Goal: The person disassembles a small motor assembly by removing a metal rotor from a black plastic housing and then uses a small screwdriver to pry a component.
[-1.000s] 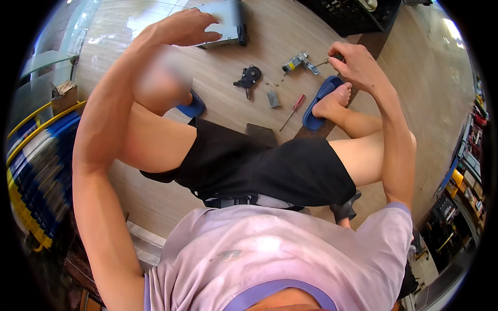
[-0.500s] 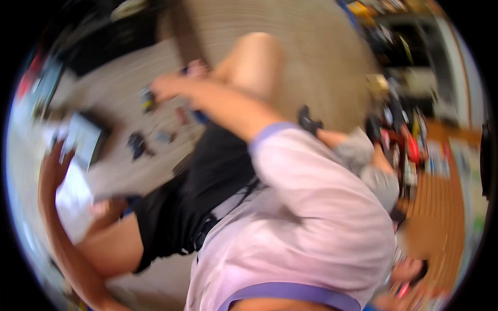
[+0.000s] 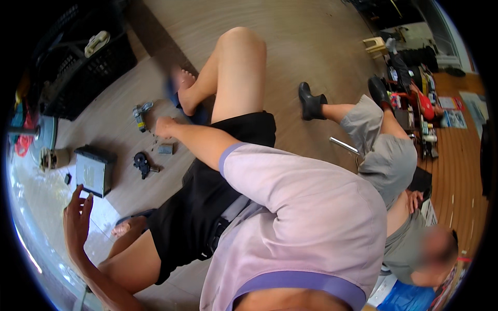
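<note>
My right hand (image 3: 166,127) reaches down over the floor with its fingers curled; what is under or in them is hidden. Just left of it lies a grey and yellow tool-like piece (image 3: 139,117). A small grey block (image 3: 165,149) and a black mechanical part with a short stub (image 3: 141,165) lie nearer to me, with small dark bits around. At the left, my left hand (image 3: 79,213) is raised, fingers bent and apart, nothing visible in it. Its fingertips appear beside the near edge of a metal box with dark sides (image 3: 92,171); contact cannot be told.
A black crate (image 3: 98,70) stands at the far left. Near the metal box are a round container (image 3: 54,158) and a small black piece (image 3: 68,179). At the right sits another person in grey shorts (image 3: 386,166) and dark boots (image 3: 311,102), beside a metal bar (image 3: 343,145) and cluttered goods.
The view has shifted and sharpened. My right hand has moved nearer to me, over where a small reddish item showed. My left hand has drawn back slightly from the metal box.
</note>
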A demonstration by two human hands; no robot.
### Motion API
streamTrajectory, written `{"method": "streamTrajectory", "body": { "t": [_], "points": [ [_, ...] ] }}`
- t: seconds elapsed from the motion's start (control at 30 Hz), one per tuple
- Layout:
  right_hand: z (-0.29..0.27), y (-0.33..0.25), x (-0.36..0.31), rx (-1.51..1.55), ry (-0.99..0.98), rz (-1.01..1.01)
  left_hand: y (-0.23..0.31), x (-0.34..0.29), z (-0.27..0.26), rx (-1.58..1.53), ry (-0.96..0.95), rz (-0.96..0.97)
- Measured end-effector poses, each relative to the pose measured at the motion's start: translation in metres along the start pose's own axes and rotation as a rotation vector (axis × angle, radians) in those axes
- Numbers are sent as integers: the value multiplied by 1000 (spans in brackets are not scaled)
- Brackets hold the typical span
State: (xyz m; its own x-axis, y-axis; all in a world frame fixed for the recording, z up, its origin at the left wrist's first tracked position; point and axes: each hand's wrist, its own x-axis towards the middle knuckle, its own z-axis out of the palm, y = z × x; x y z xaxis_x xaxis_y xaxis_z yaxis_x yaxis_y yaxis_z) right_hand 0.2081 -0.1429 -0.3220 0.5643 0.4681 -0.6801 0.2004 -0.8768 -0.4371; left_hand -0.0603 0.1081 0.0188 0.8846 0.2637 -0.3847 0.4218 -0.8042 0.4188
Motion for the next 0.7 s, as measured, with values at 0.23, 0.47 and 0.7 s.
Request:
{"method": "streamTrajectory", "body": {
  "t": [0.23, 0.47, 0.7],
  "points": [
    [-1, 29, 31, 591, -60, 118, -2, -5, 3, -40, 26, -158],
    [2, 29, 26, 853, -125, 233, 8, -16, 15, 107, 109, -165],
    [9, 20, 19, 681, -199, 227, -8, -37, 32, 87, 64, -262]
  ]
}}
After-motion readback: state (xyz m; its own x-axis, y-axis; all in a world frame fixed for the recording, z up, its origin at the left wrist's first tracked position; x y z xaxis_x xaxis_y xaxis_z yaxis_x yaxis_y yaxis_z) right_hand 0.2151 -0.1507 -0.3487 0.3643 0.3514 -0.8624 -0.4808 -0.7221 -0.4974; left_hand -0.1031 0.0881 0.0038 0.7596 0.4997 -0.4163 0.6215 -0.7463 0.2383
